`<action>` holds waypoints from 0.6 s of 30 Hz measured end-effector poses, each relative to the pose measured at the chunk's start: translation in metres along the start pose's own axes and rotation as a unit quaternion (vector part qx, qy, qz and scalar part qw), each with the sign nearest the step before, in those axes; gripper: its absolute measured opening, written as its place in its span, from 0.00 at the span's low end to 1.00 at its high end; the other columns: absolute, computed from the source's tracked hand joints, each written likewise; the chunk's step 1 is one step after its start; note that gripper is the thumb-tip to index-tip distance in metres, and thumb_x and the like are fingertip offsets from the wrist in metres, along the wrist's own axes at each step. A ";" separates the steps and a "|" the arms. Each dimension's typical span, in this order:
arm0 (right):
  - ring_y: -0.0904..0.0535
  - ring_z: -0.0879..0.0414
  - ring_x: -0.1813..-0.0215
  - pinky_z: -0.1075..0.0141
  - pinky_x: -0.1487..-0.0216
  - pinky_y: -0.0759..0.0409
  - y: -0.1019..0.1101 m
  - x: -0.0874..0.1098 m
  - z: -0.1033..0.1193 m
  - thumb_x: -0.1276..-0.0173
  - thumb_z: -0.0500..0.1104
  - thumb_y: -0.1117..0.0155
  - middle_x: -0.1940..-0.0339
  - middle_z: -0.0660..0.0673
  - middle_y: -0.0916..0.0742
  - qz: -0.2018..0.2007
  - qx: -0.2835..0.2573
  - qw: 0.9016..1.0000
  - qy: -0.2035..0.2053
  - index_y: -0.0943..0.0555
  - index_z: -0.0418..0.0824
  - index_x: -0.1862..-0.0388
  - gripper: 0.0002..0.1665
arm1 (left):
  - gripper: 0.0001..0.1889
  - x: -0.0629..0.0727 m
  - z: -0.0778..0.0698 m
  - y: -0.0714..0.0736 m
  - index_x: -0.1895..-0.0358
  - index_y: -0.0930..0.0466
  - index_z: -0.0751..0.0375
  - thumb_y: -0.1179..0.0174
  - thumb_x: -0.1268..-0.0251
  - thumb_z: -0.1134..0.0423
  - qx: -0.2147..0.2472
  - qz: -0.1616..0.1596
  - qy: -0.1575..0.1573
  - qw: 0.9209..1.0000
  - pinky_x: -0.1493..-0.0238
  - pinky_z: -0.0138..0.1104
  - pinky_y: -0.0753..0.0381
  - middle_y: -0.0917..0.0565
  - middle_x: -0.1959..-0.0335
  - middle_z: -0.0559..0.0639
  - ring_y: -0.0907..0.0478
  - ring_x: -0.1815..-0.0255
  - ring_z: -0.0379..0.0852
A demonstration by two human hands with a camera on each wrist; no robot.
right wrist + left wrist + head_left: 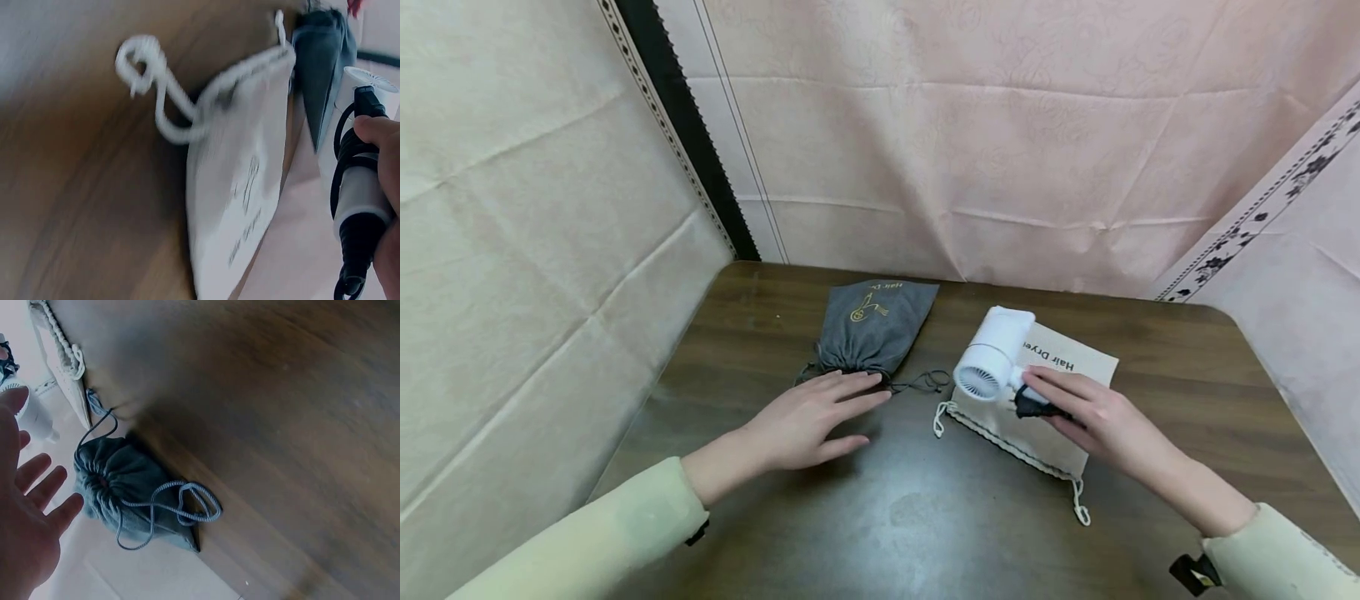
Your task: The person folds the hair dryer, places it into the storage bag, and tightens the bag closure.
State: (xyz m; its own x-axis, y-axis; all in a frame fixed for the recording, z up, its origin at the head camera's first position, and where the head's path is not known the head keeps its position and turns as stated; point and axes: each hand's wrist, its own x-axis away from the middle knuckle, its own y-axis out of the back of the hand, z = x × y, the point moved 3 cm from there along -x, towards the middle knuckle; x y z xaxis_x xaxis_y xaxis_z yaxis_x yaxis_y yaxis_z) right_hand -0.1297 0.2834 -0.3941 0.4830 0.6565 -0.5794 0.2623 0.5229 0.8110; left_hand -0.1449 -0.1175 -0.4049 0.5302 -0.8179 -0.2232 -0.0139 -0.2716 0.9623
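Observation:
A white hair dryer point(996, 350) is held by its handle in my right hand point(1101, 417), its round vented end facing toward me. Black cord point(353, 150) is wound around the handle, as the right wrist view shows. Below the dryer lies a flat cream drawstring bag point(1033, 437) printed "Hair Dryer". My left hand point(808, 423) is spread, palm down, with fingertips right by the gathered neck of a dark grey drawstring bag point(876, 325) with a gold print. In the left wrist view its fingers hold nothing.
Dark cords point(932, 381) trail from the grey bag, and white cord loops point(1081, 504) stick out from the cream bag's corners. Everything lies on a brown wooden table point(910, 517). Pale cloth point(1000, 150) hangs behind the table's far edge and along both sides.

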 end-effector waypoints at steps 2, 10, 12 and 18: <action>0.15 0.44 0.39 0.77 0.24 0.37 -0.006 -0.006 0.009 0.11 0.56 0.54 0.34 0.38 0.14 0.006 -0.011 1.000 0.012 0.19 0.36 0.29 0.31 | 0.33 0.001 0.001 0.002 0.20 0.28 0.51 0.34 0.24 0.47 -0.003 0.000 -0.002 1.000 0.22 0.53 0.30 0.27 0.21 0.55 0.29 0.21 0.53; 0.16 0.48 0.36 0.71 0.26 0.29 -0.031 -0.015 0.038 0.11 0.53 0.56 0.30 0.40 0.16 0.050 -0.028 0.998 0.039 0.20 0.38 0.27 0.30 | 0.34 0.007 0.007 0.007 0.20 0.28 0.52 0.33 0.25 0.48 -0.011 0.005 -0.007 1.000 0.23 0.54 0.30 0.26 0.22 0.56 0.29 0.21 0.53; 0.17 0.48 0.34 0.68 0.28 0.26 -0.036 -0.014 0.044 0.11 0.53 0.58 0.29 0.41 0.17 0.067 -0.035 0.996 0.041 0.21 0.39 0.26 0.30 | 0.34 0.008 0.008 0.007 0.20 0.28 0.52 0.33 0.24 0.48 -0.010 0.007 -0.010 1.000 0.23 0.55 0.30 0.26 0.22 0.57 0.29 0.21 0.54; 0.18 0.51 0.32 0.59 0.42 0.15 -0.047 -0.008 0.060 0.11 0.51 0.62 0.27 0.44 0.18 0.106 -0.037 0.993 0.046 0.23 0.43 0.23 0.30 | 0.35 0.010 0.010 0.006 0.19 0.30 0.51 0.32 0.26 0.48 -0.020 0.020 -0.020 0.999 0.22 0.54 0.31 0.27 0.21 0.56 0.30 0.21 0.55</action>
State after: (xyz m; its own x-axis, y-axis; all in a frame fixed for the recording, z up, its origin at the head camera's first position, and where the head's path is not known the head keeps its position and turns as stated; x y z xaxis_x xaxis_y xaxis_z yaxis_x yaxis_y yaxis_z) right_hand -0.0962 0.2210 -0.4231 0.4422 0.8006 -0.4044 0.0997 0.4042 0.9092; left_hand -0.1477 -0.1327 -0.4027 0.4956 -0.8476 -0.1896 -0.0006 -0.2187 0.9758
